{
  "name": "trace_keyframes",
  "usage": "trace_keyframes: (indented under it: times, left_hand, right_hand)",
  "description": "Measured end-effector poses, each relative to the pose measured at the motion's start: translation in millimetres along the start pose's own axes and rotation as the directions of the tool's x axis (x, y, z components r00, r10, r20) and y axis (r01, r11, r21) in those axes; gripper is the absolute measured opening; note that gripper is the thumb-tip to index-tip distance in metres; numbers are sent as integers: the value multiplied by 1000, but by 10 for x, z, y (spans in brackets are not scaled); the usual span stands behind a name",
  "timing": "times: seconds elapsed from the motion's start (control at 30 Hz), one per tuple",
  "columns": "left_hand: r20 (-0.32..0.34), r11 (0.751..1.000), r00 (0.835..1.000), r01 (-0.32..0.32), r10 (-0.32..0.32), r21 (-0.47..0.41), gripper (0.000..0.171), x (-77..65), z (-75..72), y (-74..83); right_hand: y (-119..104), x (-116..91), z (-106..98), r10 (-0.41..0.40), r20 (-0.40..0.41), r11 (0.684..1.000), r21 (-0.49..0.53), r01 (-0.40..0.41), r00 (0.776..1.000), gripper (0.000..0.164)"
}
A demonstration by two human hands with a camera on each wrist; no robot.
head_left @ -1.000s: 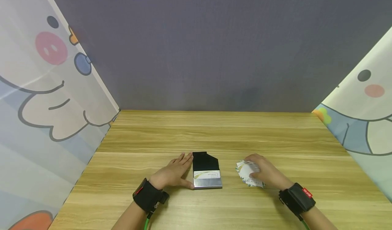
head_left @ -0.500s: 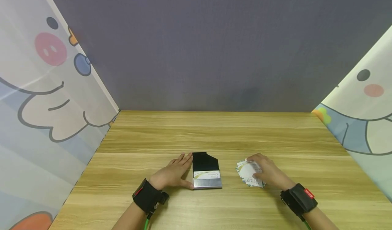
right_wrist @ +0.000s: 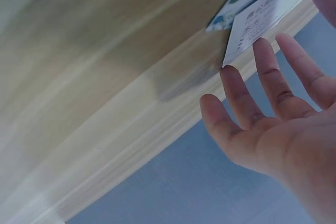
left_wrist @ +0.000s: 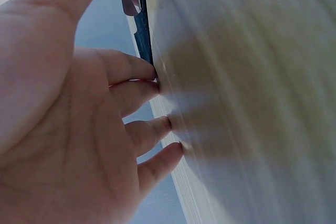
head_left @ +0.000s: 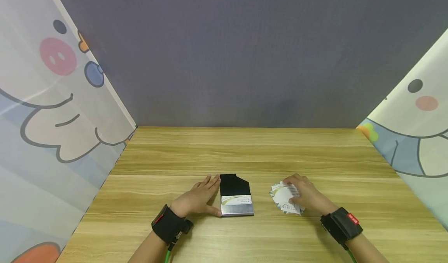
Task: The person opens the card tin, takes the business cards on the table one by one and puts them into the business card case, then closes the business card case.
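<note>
A card case (head_left: pixel 237 210) lies with its black lid (head_left: pixel 233 184) folded back and business cards (head_left: pixel 236 200) showing in its silver pocket. My left hand (head_left: pixel 196 199) rests flat on the table along the case's left side, fingers spread, fingertips and thumb right at its edge. To the right, a fanned pile of white business cards (head_left: pixel 281 197) lies on the table. Over its right side my right hand (head_left: pixel 309 197) holds a card (right_wrist: pixel 265 19) by its edges, thumb on the near side and fingertips at the far side. That card sits slightly tilted in the right wrist view.
The wooden table (head_left: pixel 245 150) runs back to a dark grey panel (head_left: pixel 224 53). Cartoon-printed curtains (head_left: pixel 42 119) stand on both sides. Both wrists wear black bands (head_left: pixel 169 224) with green cables.
My right hand has shifted slightly right and away from me, and the top card has slid a little to the right with it. The left hand and the card case have stayed still.
</note>
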State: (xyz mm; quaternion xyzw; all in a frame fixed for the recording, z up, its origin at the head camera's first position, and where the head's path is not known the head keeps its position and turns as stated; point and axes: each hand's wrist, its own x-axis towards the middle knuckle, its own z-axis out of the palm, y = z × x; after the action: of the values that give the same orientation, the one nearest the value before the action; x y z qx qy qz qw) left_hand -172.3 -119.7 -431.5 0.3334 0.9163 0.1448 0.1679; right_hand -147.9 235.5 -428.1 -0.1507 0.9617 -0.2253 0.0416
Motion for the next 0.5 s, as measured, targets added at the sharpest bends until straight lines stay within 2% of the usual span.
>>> trace_keyframes:
  times: [0.2, 0.5]
  left_hand:
    - [-3, 1000, 1000, -2, 2, 4, 100, 4, 12, -15]
    - [0, 1000, 1000, -1, 1, -3, 100, 0, 4, -8]
  right_hand:
    - [30, 12, -5, 15, 5, 1000, -1, -15, 1000, 54]
    - [77, 26, -14, -3, -29, 1000, -7, 3, 1000, 53]
